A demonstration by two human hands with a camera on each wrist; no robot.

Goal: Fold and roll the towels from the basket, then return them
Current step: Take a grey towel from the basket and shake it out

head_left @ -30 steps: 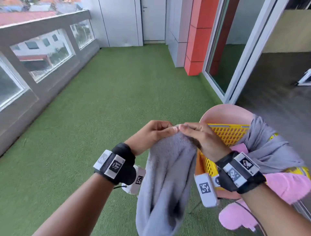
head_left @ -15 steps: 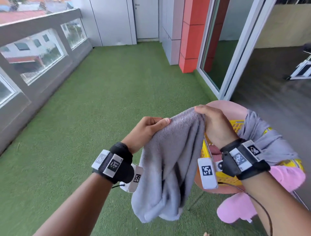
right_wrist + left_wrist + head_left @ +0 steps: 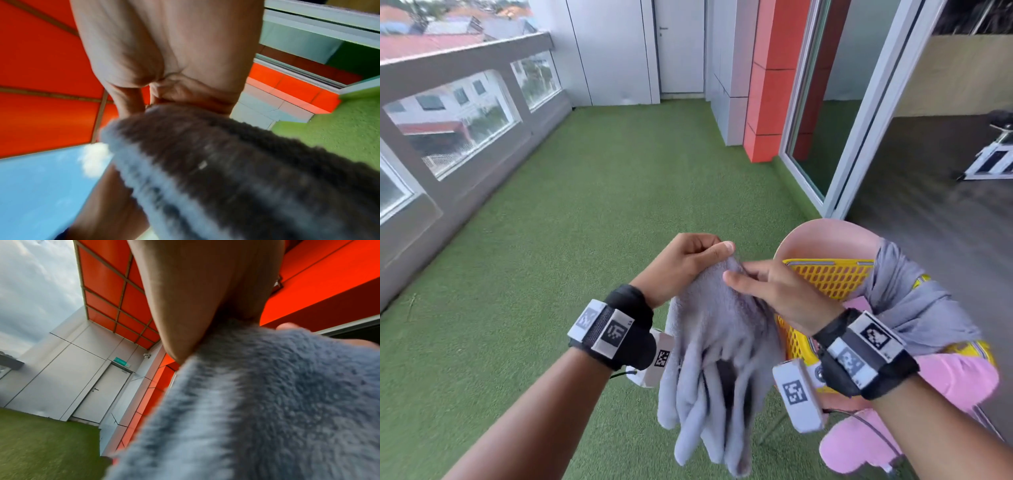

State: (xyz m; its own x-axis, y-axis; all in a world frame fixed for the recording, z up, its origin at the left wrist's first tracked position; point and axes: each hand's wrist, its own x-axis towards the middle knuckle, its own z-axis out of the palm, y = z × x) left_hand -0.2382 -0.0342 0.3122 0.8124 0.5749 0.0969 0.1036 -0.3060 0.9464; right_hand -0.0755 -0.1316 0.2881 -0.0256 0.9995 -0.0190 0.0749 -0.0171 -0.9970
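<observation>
both hands' fingers pinch grey towel (image 3: 717,356) top, l hand (image 3: 683,263) & r hand (image 3: 779,291)

Head cam sits up high and looks forward and down along both forearms, wide enough to take in the green turf (image 3: 602,212), the balcony wall on the left and the glass door on the right. Left wrist cam is jammed right up under the left hand (image 3: 197,293), pointing up and outward at the red panels and white door. Right wrist cam does the same under the right hand (image 3: 164,53), tilted toward sky and red ceiling. All three share the grey towel (image 3: 719,349), which fills the lower part of both wrist views, blurry from closeness.
</observation>
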